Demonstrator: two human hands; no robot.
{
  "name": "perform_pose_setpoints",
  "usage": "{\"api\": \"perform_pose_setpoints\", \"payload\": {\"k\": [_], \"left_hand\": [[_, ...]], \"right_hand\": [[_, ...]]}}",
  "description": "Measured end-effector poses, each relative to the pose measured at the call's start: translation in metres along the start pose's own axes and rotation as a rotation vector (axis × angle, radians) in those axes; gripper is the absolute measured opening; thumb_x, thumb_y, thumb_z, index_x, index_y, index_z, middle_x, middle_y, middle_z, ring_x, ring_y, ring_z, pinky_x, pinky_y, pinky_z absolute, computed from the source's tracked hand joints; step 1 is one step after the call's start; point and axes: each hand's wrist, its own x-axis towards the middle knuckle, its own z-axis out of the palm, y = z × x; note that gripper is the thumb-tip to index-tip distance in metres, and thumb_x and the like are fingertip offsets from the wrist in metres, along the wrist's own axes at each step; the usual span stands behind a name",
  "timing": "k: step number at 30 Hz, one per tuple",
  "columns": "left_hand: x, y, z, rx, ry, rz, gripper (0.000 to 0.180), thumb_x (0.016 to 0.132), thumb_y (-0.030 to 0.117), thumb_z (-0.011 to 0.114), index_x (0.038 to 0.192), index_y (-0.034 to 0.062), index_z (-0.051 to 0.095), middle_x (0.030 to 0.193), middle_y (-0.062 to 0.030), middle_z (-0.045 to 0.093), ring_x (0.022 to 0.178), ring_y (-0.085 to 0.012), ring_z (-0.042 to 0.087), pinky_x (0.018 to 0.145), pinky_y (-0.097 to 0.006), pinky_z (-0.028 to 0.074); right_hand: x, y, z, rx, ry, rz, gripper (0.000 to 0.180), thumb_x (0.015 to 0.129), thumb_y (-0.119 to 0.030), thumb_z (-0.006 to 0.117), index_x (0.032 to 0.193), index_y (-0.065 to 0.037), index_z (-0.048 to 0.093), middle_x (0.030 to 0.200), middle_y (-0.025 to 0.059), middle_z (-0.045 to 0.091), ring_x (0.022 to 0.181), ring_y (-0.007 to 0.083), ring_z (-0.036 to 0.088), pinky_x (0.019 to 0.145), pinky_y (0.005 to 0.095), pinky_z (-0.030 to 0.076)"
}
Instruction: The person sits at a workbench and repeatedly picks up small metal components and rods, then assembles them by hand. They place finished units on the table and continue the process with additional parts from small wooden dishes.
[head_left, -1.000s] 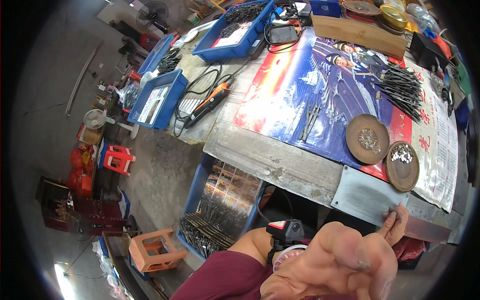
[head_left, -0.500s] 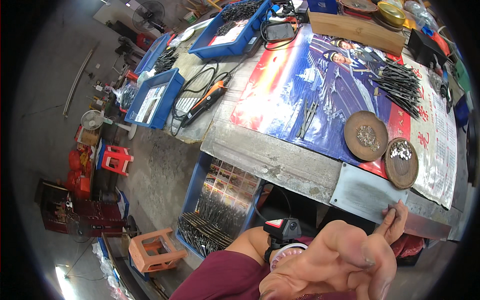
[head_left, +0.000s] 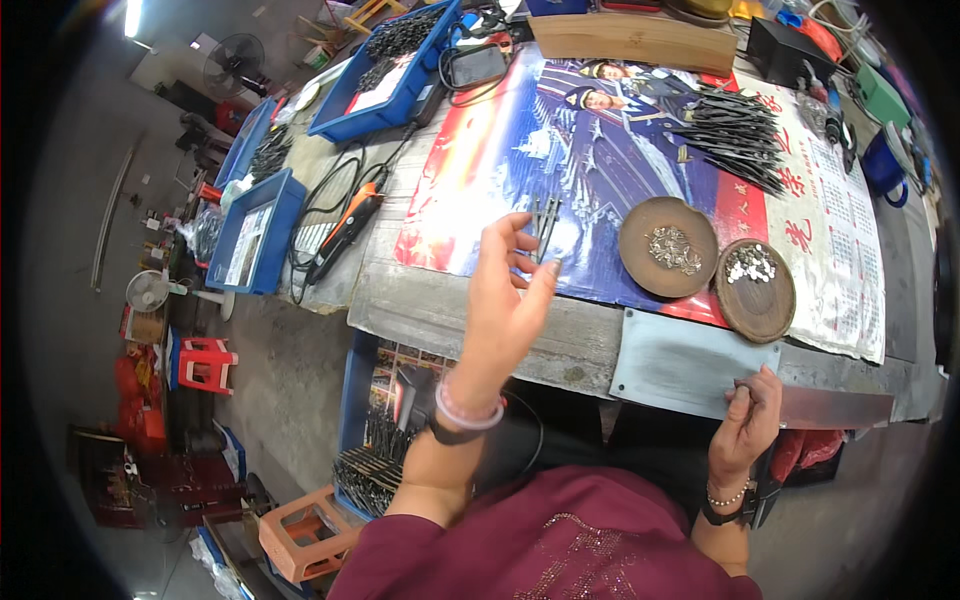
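Observation:
My left hand (head_left: 508, 300) is open, fingers apart, reaching over the printed poster (head_left: 480, 190). Beside its fingertips lie a few thin dark rods (head_left: 546, 220); I cannot tell whether they touch. My right hand (head_left: 752, 415) rests at the right end of a grey metal plate (head_left: 680, 360) on the table edge. Its fingers are curled together, and whatever they may hold is hidden. Between the hands stand a round brown dish (head_left: 640, 278) of small metal bits and a smaller brown dish (head_left: 757, 312) of small shiny pieces.
A heap of dark rods (head_left: 735, 135) lies farther back, before a wooden board (head_left: 635, 42). To the left are an orange-and-black corded tool (head_left: 345, 232) and blue trays (head_left: 262, 232). Below the table edge sits a blue crate (head_left: 352, 400) of rods beside an orange stool (head_left: 300, 535).
My left hand has swung from close in front of me out over the poster, toward the few rods. My right hand stays by the plate's end. The whole view has shifted.

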Motion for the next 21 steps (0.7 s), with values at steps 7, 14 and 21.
{"api": "perform_pose_setpoints", "payload": {"k": [7, 14, 21], "left_hand": [[0.03, -0.047, 0.005, 0.518, 0.016, 0.16, 0.053, 0.079, 0.009, 0.066, 0.126, -0.0008, 0.046, 0.093, -0.0121, 0.055, 0.075, -0.0184, 0.053, 0.066, -0.032, 0.047], [0.034, -0.056, 0.006, 0.523, -0.034, 0.096, 0.049, 0.078, -0.003, 0.059, 0.125, -0.0012, 0.044, 0.085, -0.0207, 0.059, 0.081, -0.0374, 0.058, 0.074, -0.045, 0.046], [0.034, -0.062, 0.001, 0.621, 0.004, 0.192, 0.044, 0.079, -0.007, 0.051, 0.122, -0.001, 0.046, 0.082, -0.0229, 0.059, 0.08, -0.0396, 0.057, 0.073, -0.048, 0.045]], "right_hand": [[0.006, -0.003, 0.0, -0.024, -0.014, -0.067, 0.005, 0.086, 0.003, 0.05, 0.088, 0.002, 0.054, 0.076, 0.0114, 0.055, 0.071, 0.0291, 0.054, 0.098, 0.049, 0.041], [0.007, -0.003, -0.002, -0.047, -0.034, -0.092, 0.005, 0.085, 0.004, 0.05, 0.087, 0.001, 0.054, 0.077, 0.0122, 0.055, 0.072, 0.0298, 0.054, 0.097, 0.0495, 0.041], [0.006, -0.001, -0.002, -0.046, -0.036, -0.091, 0.006, 0.083, 0.004, 0.052, 0.088, 0.002, 0.054, 0.078, 0.0126, 0.055, 0.072, 0.0303, 0.054, 0.097, 0.0504, 0.041]]}}
